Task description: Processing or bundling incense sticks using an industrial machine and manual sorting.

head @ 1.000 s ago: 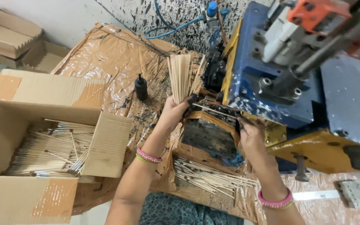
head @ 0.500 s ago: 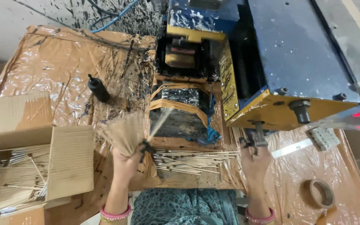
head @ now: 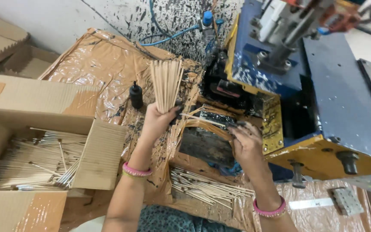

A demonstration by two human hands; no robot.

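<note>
My left hand (head: 157, 121) grips a fanned bundle of thin bamboo sticks (head: 166, 83), held upright over the plastic-covered table. My right hand (head: 246, 144) pinches one single stick (head: 202, 120) at its tip and holds it level at the black, grimy slot of the blue and yellow machine (head: 305, 86). Both wrists wear pink bangles. Below my hands lies a pile of dark-tipped sticks (head: 205, 191) on the table.
An open cardboard box (head: 48, 107) at the left holds several sticks (head: 31, 161). A small black bottle (head: 136, 95) stands on the brown wrapped table (head: 99, 64). Blue hoses run along the paint-spattered wall. Flat cartons lie at the far left.
My left hand has lifted the stick bundle from low beside the box up toward the machine. My right hand rose from the table edge to the machine's slot with one stick.
</note>
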